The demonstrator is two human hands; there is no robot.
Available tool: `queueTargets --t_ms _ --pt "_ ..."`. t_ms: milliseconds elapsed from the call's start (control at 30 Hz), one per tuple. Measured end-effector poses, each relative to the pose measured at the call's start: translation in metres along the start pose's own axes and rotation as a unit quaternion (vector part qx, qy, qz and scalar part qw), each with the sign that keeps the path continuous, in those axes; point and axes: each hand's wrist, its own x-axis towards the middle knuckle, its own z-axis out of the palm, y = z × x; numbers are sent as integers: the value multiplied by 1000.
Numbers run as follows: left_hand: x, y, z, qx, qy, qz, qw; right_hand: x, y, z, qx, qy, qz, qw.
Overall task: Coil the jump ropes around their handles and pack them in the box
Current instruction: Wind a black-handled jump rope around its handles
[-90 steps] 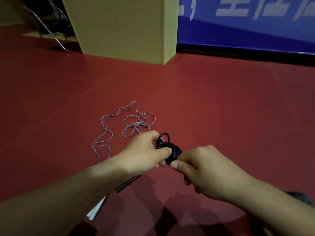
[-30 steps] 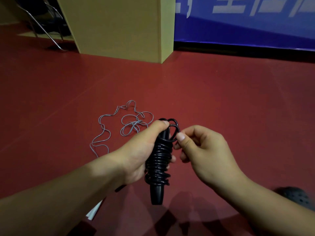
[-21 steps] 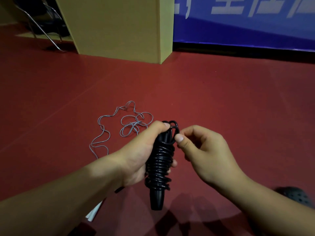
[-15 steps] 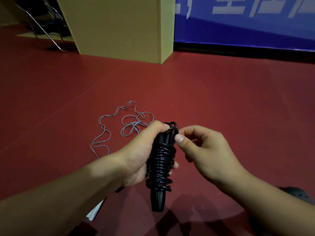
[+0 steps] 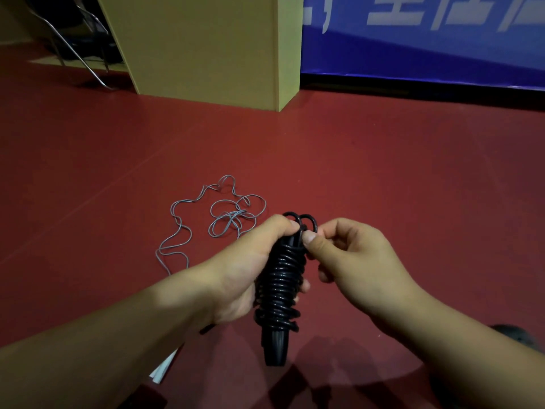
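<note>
Nearest, over a dull red floor (image 5: 383, 172), a black jump rope (image 5: 280, 287) coiled tight round its handles, held upright. Left hand (image 5: 250, 270) wrapped round the coiled bundle, fingers curled behind it. Right hand (image 5: 351, 261) pinching the loose black loops at the top between thumb and forefinger. Below and left of the black rope, a white edge (image 5: 162, 370) under the left forearm, too hidden to identify. Beyond the black rope, to its left, a grey jump rope (image 5: 206, 225) lying loose and tangled on the floor. Farther off, a yellow-tan panel (image 5: 206, 45); left of it, chrome chair legs (image 5: 73, 51). Farthest right, a blue banner (image 5: 427, 45) with large pale characters, cropped and unreadable.
</note>
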Motion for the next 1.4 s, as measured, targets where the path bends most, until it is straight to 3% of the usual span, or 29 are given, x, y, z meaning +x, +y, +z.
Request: queueTargets --t_ms 133,333,500,667,800,1000,1200,1400 --pt "-5 -12 -3 76 -20 76 994 0 -1 1 -55 21 -7 998" --pt "-7 -11 -10 95 -27 110 989 1 -7 -4 81 -53 32 995" --pt "-10 -5 -12 47 -75 114 990 1 -9 -3 219 -93 106 966" --pt "-9 -3 -14 55 -90 99 990 0 -9 -7 195 -166 123 959" --pt "-6 -8 -20 124 -91 79 985 0 -7 -9 192 -190 159 950" --pt "-9 -5 -34 276 -142 136 941 -1 -16 -25 251 -223 256 906" --pt "-15 6 -55 411 -107 164 891 -6 -26 -22 216 -235 212 924" --pt "-44 17 -100 516 -66 79 850 -21 -20 18 71 -299 68 949"
